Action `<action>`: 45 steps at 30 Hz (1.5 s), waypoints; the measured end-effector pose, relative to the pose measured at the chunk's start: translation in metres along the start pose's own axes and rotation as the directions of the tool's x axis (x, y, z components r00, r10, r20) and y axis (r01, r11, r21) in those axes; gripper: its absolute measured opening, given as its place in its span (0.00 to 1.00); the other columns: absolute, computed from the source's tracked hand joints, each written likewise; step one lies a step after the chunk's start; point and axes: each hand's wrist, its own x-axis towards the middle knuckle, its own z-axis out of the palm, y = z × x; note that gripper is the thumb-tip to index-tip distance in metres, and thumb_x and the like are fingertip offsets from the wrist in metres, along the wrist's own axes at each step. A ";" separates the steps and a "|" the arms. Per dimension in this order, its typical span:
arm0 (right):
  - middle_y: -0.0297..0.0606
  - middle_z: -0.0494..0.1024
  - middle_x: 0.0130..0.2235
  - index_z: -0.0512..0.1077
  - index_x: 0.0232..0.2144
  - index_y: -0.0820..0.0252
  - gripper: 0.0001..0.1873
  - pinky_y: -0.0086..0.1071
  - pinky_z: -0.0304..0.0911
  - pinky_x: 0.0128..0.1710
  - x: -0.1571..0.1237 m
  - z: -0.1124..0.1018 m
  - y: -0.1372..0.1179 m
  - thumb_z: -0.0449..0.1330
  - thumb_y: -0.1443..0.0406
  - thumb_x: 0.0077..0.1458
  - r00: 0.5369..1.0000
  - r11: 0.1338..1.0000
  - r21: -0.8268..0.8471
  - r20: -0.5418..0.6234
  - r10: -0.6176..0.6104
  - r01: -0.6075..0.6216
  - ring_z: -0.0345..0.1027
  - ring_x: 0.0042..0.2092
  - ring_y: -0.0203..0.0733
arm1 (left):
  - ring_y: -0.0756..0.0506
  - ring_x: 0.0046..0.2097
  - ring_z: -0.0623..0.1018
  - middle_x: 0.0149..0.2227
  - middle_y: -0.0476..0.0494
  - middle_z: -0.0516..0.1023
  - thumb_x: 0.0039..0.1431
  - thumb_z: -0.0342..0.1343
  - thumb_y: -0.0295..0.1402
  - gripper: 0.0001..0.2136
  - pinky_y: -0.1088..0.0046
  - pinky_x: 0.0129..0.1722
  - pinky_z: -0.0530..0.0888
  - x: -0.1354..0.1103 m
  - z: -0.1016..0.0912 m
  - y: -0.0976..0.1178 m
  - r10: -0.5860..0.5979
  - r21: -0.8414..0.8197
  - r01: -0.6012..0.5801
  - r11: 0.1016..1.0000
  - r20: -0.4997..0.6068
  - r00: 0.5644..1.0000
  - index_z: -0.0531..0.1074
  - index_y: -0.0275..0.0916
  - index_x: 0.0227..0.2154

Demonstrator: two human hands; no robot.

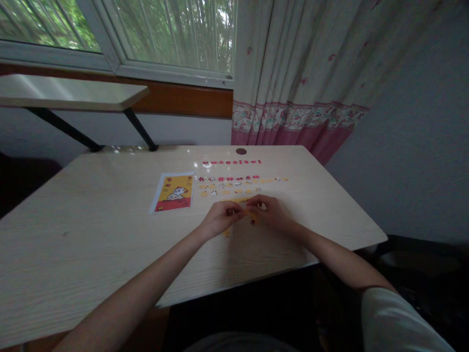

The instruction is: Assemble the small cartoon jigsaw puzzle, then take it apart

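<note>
My left hand (221,218) and my right hand (269,211) meet over the light wooden table (91,220), fingertips pinched together on small yellow puzzle pieces (240,200). Which hand grips which piece is hard to make out. A loose yellow piece (226,233) lies just below my left hand. Beyond the hands, several rows of small pieces are laid out: red ones (232,162) farthest, then a red and yellow row (242,179), then yellow and white ones (229,188). A reference picture card (173,191) with a white animal on yellow and red lies to the left.
A round cable hole (241,151) sits near the table's far edge. A pink-bordered curtain (293,98) hangs behind the table at right. A folding shelf (69,93) juts out below the window at back left.
</note>
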 end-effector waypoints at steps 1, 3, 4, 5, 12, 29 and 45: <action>0.34 0.76 0.29 0.74 0.32 0.57 0.10 0.27 0.62 0.28 -0.001 -0.001 0.000 0.57 0.58 0.55 0.999 0.999 -0.034 -0.020 -0.024 0.024 0.67 0.29 0.33 | 0.54 0.21 0.60 0.19 0.52 0.67 0.50 0.56 0.41 0.12 0.78 0.20 0.56 0.000 0.001 0.001 -0.043 -0.075 0.042 0.996 -0.012 0.999 0.75 0.36 0.25; 0.36 0.77 0.31 0.74 0.34 0.56 0.10 0.29 0.64 0.31 -0.002 -0.003 0.000 0.57 0.58 0.56 0.994 0.990 -0.104 -0.040 -0.102 0.097 0.68 0.31 0.34 | 0.55 0.21 0.61 0.19 0.51 0.67 0.47 0.58 0.42 0.13 0.78 0.19 0.56 0.000 0.001 0.003 -0.125 -0.224 0.115 0.968 -0.031 0.992 0.74 0.35 0.24; 0.36 0.77 0.32 0.74 0.35 0.56 0.11 0.29 0.64 0.32 -0.003 -0.004 0.001 0.57 0.57 0.55 0.988 0.981 -0.134 -0.039 -0.147 0.141 0.68 0.31 0.35 | 0.55 0.21 0.61 0.19 0.51 0.68 0.45 0.59 0.43 0.13 0.79 0.19 0.56 -0.001 0.001 0.004 -0.157 -0.283 0.140 0.949 -0.040 0.987 0.74 0.35 0.24; 0.37 0.76 0.33 0.74 0.36 0.55 0.11 0.30 0.65 0.33 -0.003 -0.005 0.002 0.58 0.57 0.54 0.982 0.971 -0.159 -0.035 -0.188 0.180 0.68 0.32 0.35 | 0.55 0.20 0.61 0.18 0.51 0.68 0.44 0.59 0.43 0.14 0.79 0.18 0.55 -0.001 0.001 0.005 -0.183 -0.327 0.159 0.931 -0.044 0.982 0.74 0.35 0.23; 0.38 0.77 0.34 0.74 0.37 0.53 0.11 0.33 0.65 0.38 -0.005 -0.002 0.005 0.59 0.56 0.54 0.947 0.917 -0.270 -0.054 -0.318 0.292 0.69 0.36 0.38 | 0.55 0.20 0.61 0.18 0.51 0.68 0.44 0.60 0.41 0.12 0.79 0.18 0.55 -0.004 0.003 0.009 -0.193 -0.337 0.177 0.925 -0.016 0.981 0.74 0.35 0.22; 0.37 0.76 0.34 0.72 0.32 0.58 0.08 0.36 0.60 0.42 -0.037 -0.029 0.015 0.61 0.60 0.50 0.951 0.915 -0.277 0.178 -0.252 0.294 0.68 0.38 0.40 | 0.43 0.43 0.74 0.45 0.41 0.71 0.59 0.47 0.42 0.18 0.68 0.37 0.71 -0.005 -0.067 -0.010 0.096 0.714 -0.157 0.683 0.125 0.987 0.69 0.41 0.49; 0.37 0.74 0.35 0.73 0.36 0.57 0.12 0.37 0.58 0.43 -0.034 -0.032 0.015 0.61 0.58 0.50 0.919 0.891 -0.297 0.301 -0.253 0.343 0.66 0.39 0.40 | 0.44 0.40 0.74 0.42 0.42 0.70 0.59 0.47 0.46 0.21 0.71 0.34 0.70 -0.008 -0.064 -0.004 0.089 0.773 -0.210 0.598 0.197 0.976 0.68 0.41 0.50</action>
